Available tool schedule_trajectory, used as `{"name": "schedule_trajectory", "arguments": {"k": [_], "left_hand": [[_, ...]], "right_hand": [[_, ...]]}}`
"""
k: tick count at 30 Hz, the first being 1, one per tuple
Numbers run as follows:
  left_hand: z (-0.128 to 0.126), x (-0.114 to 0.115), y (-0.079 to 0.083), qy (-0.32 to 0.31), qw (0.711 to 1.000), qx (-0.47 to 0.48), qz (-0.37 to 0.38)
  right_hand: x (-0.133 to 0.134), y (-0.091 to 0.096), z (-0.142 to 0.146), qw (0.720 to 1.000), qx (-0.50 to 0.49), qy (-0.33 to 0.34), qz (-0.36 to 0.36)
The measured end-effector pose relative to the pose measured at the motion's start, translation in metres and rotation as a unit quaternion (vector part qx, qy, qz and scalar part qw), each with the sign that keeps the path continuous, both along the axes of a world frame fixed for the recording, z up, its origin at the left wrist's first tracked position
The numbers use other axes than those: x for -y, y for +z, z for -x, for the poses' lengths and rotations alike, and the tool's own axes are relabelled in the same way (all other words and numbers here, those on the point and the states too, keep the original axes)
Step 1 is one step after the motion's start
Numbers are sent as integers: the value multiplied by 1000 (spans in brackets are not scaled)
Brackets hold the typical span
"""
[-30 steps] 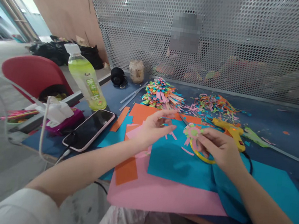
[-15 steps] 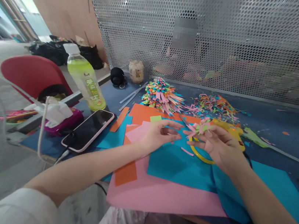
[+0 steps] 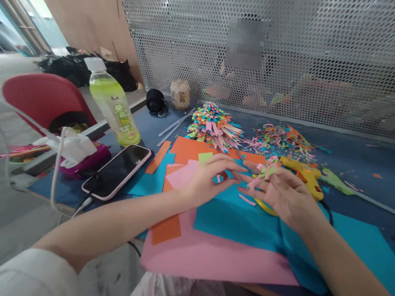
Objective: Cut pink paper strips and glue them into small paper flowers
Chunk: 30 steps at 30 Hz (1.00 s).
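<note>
Yellow loop handle: a curved piece (image 3: 265, 206) shows below the right hand, which hides the rest; the tool's full shape cannot be told.
Blue sheets: the front blue sheet (image 3: 234, 224) is partly covered by both hands; another runs out of view towards the table's near right corner.
Perforated panel: metal (image 3: 308, 41), standing along the table's far edge; the shapes in it are blurred.
Table: dark blue top (image 3: 364, 164), its right side cut off.
Pink sheet: smooth, flat paper (image 3: 211, 262) at the near edge, under the front blue sheet.
Fringed pile: many-coloured narrow paper strips in a cone-like heap (image 3: 217, 128), towards the far edge.
Scraps: thin, curled, tangled cuttings (image 3: 287, 138), right of the pile.
Glue gun: yellow, hard-bodied (image 3: 306, 175), just beyond the right hand.
Paper flower: pink and green, fringed (image 3: 270, 168), held over the blue paper; its petals blur together.
Right hand: thumb and fingers (image 3: 291, 195) pinch the flower, other fingers spread.
Left hand: half open (image 3: 211, 179), fingers loosely bent, grasping nothing visible; its fingertips reach the right hand's, contact unclear.
</note>
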<state>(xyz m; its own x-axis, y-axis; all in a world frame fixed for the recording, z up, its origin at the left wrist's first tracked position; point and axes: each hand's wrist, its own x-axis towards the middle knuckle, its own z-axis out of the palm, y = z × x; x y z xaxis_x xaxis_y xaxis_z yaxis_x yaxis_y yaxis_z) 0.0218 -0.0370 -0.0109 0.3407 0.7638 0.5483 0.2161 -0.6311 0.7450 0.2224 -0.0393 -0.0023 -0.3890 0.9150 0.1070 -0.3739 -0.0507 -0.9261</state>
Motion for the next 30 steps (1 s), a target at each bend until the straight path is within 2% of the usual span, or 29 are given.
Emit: {"name": "schedule_trajectory", "arguments": {"k": [5, 9, 12, 14, 16, 19, 21, 23, 25, 27, 30], "left_hand": [[-2, 0, -2, -41, 999, -2, -5], [-1, -3, -6, -25, 994, -36, -95], [0, -3, -5, -37, 987, -50, -150], [-1, -2, -4, -39, 990, -41, -126], [-3, -3, -5, -28, 997, -12, -66], [-4, -7, -9, -13, 998, 62, 20], [-3, -9, -11, 7, 993, 105, 44], [-2, -8, -11, 34, 992, 125, 5], [-2, -3, -9, 36, 989, 107, -99], [-4, 4, -3, -10, 976, 51, -210], [-13, 15, 4, -109, 952, -26, -286]], "right_hand": [[-1, 0, 1, 1000, -20, -9, 4], [0, 0, 3, 999, -39, -21, 27], [1, 1, 3, 998, -52, -10, 42], [1, 2, 3, 997, -66, -6, 39], [0, 2, 2, 997, -67, -16, 34], [-3, 0, 2, 997, -43, -61, 28], [-6, -2, 2, 993, -32, -103, 37], [-9, -3, 2, 988, -28, -142, 56], [-10, -3, 3, 982, -29, -174, 74], [-9, -2, 6, 977, -32, -195, 85], [-2, -2, 15, 976, -25, -196, 94]]}}
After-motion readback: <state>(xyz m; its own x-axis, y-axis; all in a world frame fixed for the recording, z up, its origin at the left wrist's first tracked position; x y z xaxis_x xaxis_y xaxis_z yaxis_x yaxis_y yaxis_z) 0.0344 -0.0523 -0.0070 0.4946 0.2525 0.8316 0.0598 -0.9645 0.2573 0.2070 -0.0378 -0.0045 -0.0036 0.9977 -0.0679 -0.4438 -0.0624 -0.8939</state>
